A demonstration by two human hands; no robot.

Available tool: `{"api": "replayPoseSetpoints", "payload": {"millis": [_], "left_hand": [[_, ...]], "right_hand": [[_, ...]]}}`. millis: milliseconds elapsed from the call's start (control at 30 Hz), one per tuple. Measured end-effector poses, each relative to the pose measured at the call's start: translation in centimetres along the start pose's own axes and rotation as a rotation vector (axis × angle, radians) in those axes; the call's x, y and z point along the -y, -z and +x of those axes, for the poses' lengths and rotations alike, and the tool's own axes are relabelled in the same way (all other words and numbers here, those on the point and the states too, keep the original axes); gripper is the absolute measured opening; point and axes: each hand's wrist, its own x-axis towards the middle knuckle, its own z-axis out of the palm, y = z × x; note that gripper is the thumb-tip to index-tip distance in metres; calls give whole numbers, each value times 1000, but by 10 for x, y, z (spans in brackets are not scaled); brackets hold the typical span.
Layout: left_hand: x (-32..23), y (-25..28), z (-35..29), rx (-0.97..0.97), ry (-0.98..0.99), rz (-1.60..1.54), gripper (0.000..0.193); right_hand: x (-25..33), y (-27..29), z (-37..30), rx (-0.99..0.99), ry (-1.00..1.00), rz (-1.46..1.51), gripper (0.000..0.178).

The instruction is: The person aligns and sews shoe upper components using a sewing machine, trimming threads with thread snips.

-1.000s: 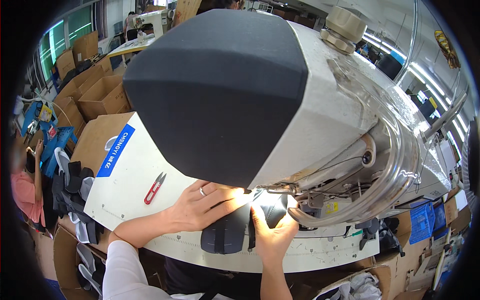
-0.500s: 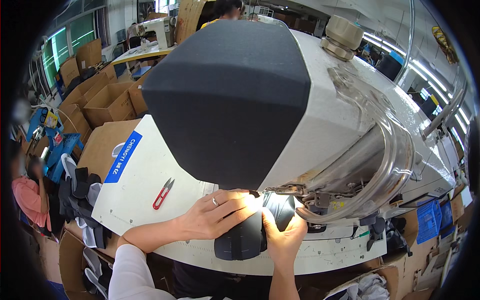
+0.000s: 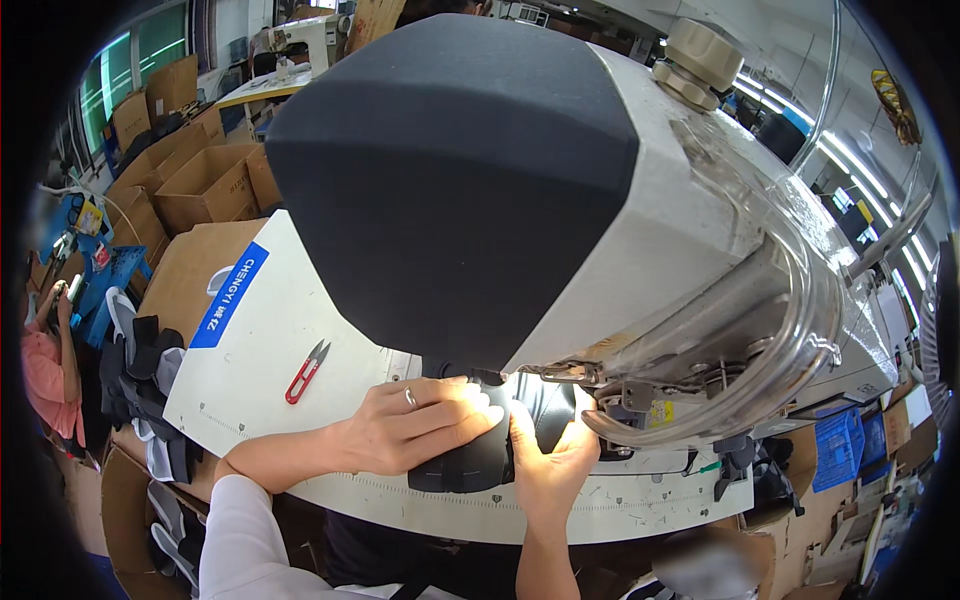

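Note:
A black padded fabric piece (image 3: 458, 472) lies under the head of a large sewing machine (image 3: 450, 200), lit by the machine's lamp. With fingers bent together over its left part, my left hand (image 3: 415, 425), a ring on one finger, keeps hold of the piece. On the other side, my right hand (image 3: 555, 465) pinches its right part, thumb on top and fingers around the far edge. The machine's dark front cover hides the needle area, and my fingers cover much of the piece. Red-handled thread snips (image 3: 307, 373) rest on the white table (image 3: 270, 400) to the left.
A clear curved guard (image 3: 800, 330) sticks out close to my right hand. Black and grey pieces (image 3: 145, 365) are heaped beyond the table's left edge, near cardboard boxes (image 3: 210, 185). A person in a pink top (image 3: 55, 385) sits at far left. Blue crates (image 3: 845, 445) stand at right.
The whole view has shifted, so the table and machine sit slightly differently in it. Both hands keep their hold on the black piece, with the fingers only slightly moved.

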Motion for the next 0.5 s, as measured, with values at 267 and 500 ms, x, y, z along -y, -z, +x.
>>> {"api": "replayPoseSetpoints", "payload": {"millis": [267,500], "left_hand": [[11,0,5,14,13,30,23],[11,-3,-5,-20,-46,46,27]], "right_hand": [[2,-4,-3,20,13,-27,49],[-5,0,-3,54,17,-90,52]]}}
